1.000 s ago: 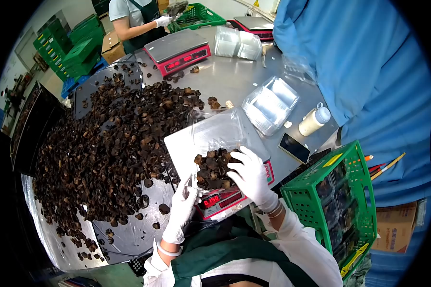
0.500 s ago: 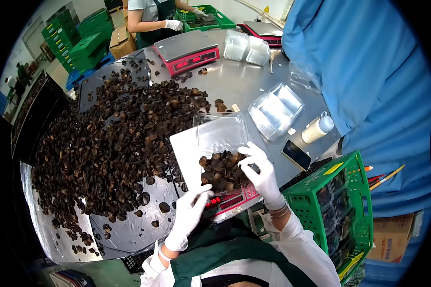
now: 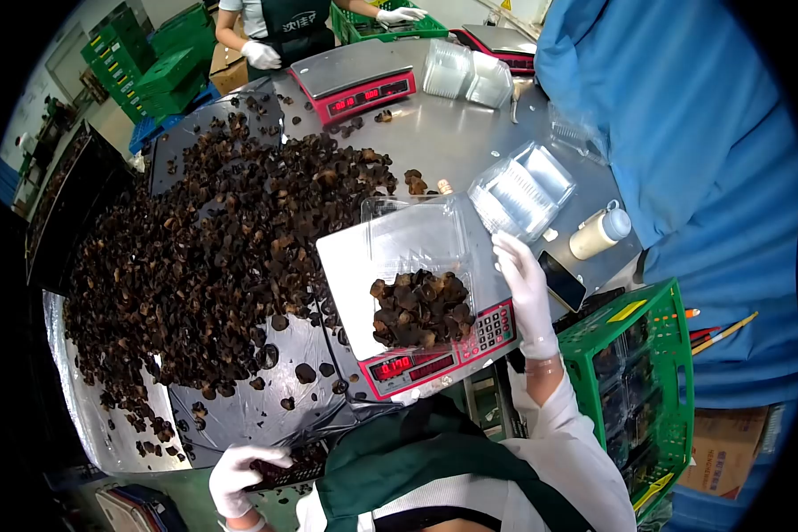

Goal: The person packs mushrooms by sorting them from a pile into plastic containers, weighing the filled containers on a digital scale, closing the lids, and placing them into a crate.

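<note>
A clear plastic box of dark dried pieces (image 3: 421,310) sits with its lid folded back on the red scale (image 3: 489,330), whose display is lit. My gloved right hand (image 3: 525,288) is just right of the scale, fingers stretched out, touching nothing I can make out. Low at the left, beyond the table's front edge, my gloved left hand (image 3: 239,479) is over a dark crate (image 3: 297,468); its fingers are partly spread and nothing shows in them. A large heap of the same dark pieces (image 3: 213,266) covers the table's left side.
Stacked clear boxes (image 3: 521,191), a phone (image 3: 562,282) and a bottle (image 3: 600,230) lie to the right. A green crate (image 3: 629,355) with filled boxes stands at the lower right. Across the table is a person (image 3: 288,27) behind another scale (image 3: 350,75).
Both my hands have left the box: the left moved down and left, the right moved right. The display reading rose. The person opposite shifted their hands.
</note>
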